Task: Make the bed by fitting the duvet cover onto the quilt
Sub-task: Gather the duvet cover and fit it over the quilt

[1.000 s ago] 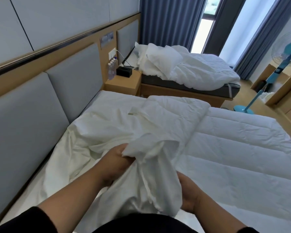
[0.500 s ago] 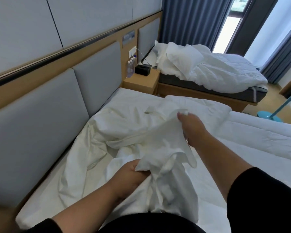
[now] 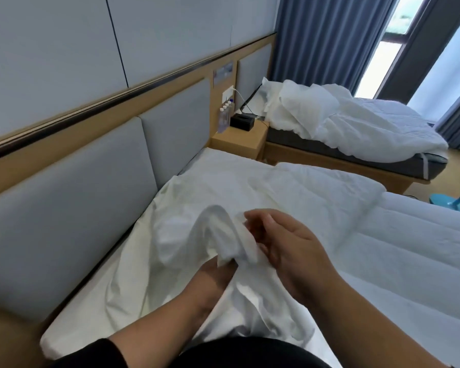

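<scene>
A person's left hand grips a bunched fold of the white duvet cover, which lies crumpled near the headboard beside the flat quilt. The right hand hovers at the fold, fingers loosely curled, holding nothing. With only one hand gripping, the cover's corner could slip back into the heap and be lost.

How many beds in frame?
2. The near bed where both hands work the duvet cover, and the far bed by the curtains. None seems hidden.
</scene>
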Demonstrator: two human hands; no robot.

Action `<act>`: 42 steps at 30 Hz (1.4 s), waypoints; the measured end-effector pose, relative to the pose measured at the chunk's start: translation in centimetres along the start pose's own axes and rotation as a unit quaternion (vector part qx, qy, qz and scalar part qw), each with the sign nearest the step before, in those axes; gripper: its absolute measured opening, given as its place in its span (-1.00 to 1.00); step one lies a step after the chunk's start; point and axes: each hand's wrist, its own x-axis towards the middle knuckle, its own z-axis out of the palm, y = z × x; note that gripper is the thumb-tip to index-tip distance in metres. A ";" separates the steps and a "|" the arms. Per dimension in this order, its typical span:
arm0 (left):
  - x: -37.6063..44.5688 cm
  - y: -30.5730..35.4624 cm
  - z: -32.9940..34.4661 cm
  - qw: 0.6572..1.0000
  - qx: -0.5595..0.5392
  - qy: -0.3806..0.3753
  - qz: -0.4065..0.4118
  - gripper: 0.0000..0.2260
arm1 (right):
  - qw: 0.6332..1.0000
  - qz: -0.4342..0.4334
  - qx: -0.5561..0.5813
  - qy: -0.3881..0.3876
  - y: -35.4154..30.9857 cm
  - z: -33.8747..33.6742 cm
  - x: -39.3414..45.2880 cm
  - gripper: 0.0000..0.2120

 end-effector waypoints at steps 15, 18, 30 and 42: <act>-3.5 -0.2 0.1 0.983 -0.065 0.171 0.017 -0.82 | 0.960 0.096 -0.225 -0.134 7.3 -3.5 0.9 -0.78; -4.3 0.0 -0.3 0.988 -0.051 0.138 0.044 -0.78 | 0.958 0.072 -0.270 -0.063 8.1 -1.9 1.2 -0.91; -12.7 6.7 -1.2 0.987 0.094 0.055 0.115 -0.60 | 0.940 0.006 -0.340 0.033 5.7 -1.1 7.1 -0.63; -5.2 -4.6 -10.8 0.914 -0.348 0.093 -0.188 -0.29 | 0.971 0.037 -0.200 -0.126 4.3 -1.9 3.5 -0.60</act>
